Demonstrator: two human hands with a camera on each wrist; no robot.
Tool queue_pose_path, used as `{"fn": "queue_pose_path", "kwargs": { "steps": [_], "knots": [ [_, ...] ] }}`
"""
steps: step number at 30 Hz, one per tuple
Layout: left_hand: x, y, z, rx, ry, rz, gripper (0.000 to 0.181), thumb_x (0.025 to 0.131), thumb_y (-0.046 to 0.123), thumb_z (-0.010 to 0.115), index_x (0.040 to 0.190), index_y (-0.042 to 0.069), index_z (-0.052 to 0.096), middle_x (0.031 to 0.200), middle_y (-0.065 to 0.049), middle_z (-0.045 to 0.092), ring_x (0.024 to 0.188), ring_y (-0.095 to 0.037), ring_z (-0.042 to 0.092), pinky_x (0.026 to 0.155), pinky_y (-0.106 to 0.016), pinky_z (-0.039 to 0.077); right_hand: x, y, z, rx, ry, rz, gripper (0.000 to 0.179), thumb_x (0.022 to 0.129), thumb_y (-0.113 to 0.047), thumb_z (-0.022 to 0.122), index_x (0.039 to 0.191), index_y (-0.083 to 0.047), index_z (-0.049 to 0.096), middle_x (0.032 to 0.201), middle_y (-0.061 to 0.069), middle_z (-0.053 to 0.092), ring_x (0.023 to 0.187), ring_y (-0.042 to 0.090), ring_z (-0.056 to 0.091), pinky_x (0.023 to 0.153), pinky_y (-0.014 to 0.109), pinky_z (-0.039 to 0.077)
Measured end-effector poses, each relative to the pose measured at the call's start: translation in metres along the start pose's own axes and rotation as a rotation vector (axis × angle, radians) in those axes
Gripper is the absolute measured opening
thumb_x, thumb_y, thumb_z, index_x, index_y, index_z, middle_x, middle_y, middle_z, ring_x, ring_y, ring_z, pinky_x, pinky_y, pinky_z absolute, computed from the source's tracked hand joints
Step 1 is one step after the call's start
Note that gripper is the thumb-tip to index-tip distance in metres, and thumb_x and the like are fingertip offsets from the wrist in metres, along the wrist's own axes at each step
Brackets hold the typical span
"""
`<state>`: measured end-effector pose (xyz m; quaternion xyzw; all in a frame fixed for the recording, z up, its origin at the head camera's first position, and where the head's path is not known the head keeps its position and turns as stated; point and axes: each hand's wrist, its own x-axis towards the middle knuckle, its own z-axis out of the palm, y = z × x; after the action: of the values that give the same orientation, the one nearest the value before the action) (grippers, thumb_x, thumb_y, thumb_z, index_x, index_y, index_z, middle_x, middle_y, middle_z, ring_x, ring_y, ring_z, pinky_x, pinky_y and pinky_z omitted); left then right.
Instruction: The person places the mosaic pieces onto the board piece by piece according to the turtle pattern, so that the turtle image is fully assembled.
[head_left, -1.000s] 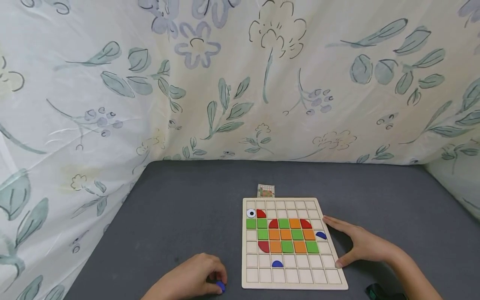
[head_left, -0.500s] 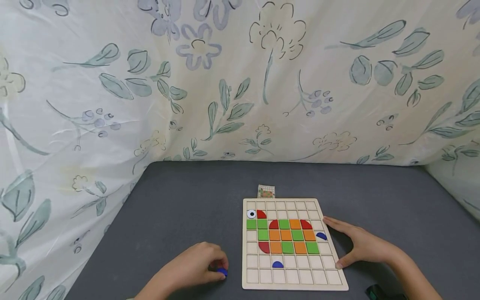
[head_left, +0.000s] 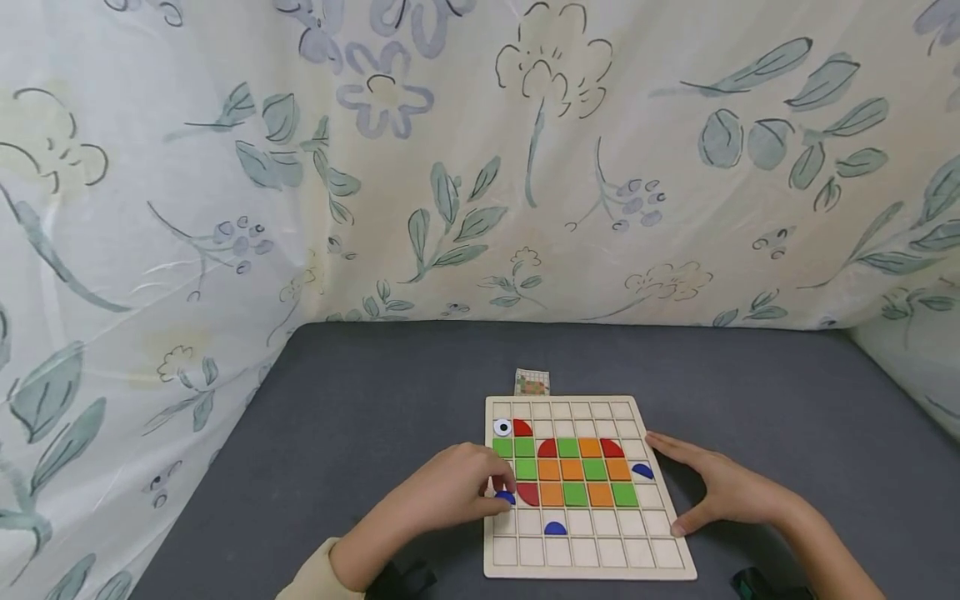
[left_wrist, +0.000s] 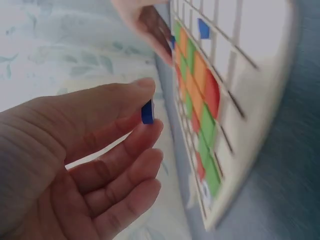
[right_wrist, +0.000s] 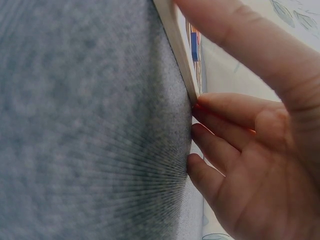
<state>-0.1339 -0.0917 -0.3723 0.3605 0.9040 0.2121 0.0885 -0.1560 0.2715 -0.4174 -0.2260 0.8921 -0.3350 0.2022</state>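
My left hand [head_left: 448, 492] is over the left edge of a wooden grid board [head_left: 588, 572]. Its thumb and forefinger pinch a blue half-round tile [left_wrist: 147, 113], seen edge-on in the left wrist view. On the board, green, orange and red tiles form a patterned block, with a round eye tile [head_left: 503, 427] near the upper left corner. Two more blue half-round tiles lie in cells, one at the lower middle [head_left: 555, 528] and one at the right [head_left: 642, 472]. My right hand [head_left: 738, 490] touches the board's right edge, thumb and fingers spread along it.
A small picture card [head_left: 532, 382] lies at the board's far edge. The dark grey tabletop [head_left: 375, 400] ends at a flower-printed cloth [head_left: 465, 167] behind and at the sides. Close to my right forearm is a black object [head_left: 761, 583].
My left hand has carried the blue half-round tile from the table left of the board, away from me and rightward, to the board's left columns. My right hand stays at the right edge.
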Motion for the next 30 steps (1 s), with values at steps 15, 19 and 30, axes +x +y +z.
{"fn": "queue_pose_path", "kwargs": {
  "steps": [15, 19, 30],
  "knots": [
    [0.056, 0.035, 0.018, 0.163, -0.024, 0.14, 0.007, 0.08, 0.026, 0.072, 0.084, 0.021, 0.069, 0.074, 0.013, 0.059, 0.066, 0.002, 0.047, 0.057, -0.009, 0.035, 0.0, 0.001, 0.0, 0.007, -0.002, -0.015, 0.107, 0.062, -0.032, 0.084, 0.144, 0.001, 0.024, 0.145, 0.031, 0.022, 0.128, 0.054, 0.021, 0.089, 0.067, 0.029],
    [0.069, 0.047, 0.026, 0.187, -0.053, 0.131, 0.007, 0.08, 0.026, 0.072, 0.085, 0.021, 0.07, 0.075, 0.013, 0.061, 0.067, 0.003, 0.049, 0.058, -0.009, 0.037, -0.001, 0.002, 0.0, -0.001, 0.007, -0.017, 0.106, 0.062, -0.033, 0.083, 0.144, 0.0, 0.025, 0.145, 0.03, 0.023, 0.128, 0.053, 0.022, 0.09, 0.067, 0.029],
    [0.087, 0.064, 0.045, 0.261, -0.081, 0.141, 0.009, 0.078, 0.031, 0.074, 0.082, 0.024, 0.07, 0.065, 0.016, 0.057, 0.059, 0.004, 0.047, 0.053, -0.011, 0.035, 0.001, 0.001, 0.002, -0.001, 0.009, 0.004, 0.108, 0.06, -0.036, 0.084, 0.144, -0.001, 0.026, 0.145, 0.029, 0.024, 0.129, 0.053, 0.021, 0.09, 0.068, 0.027]
  ]
}}
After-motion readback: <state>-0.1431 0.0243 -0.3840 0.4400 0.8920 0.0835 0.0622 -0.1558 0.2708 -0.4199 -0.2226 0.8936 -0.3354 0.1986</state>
